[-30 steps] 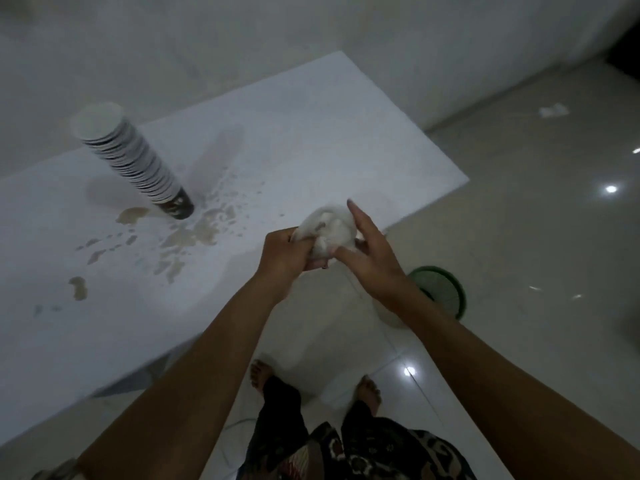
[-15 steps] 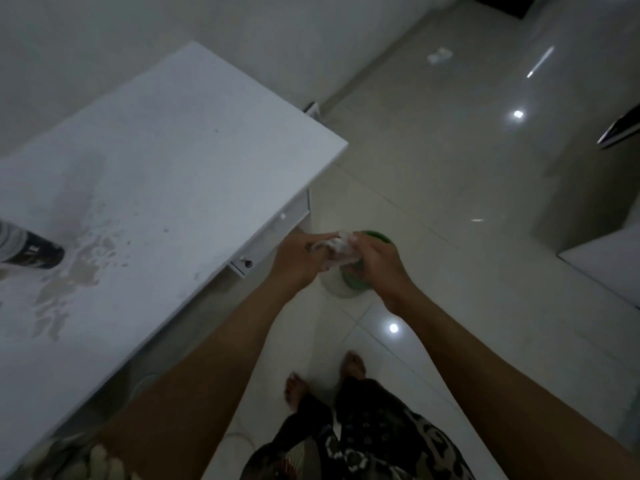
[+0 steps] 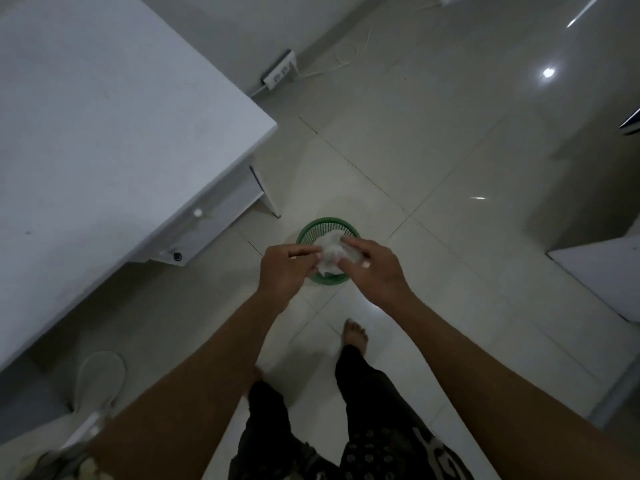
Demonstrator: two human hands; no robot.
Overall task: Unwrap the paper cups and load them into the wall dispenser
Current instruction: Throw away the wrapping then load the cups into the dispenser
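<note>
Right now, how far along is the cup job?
Unwrapping looks done: both hands, left hand and right hand, grip a crumpled white wrapper directly over the green wastebasket on the floor. In hand: binning that wrapper. Left: loading the cups. Neither the cups nor the wall dispenser are in view, only the white table edge, so loading does not appear started.
</note>
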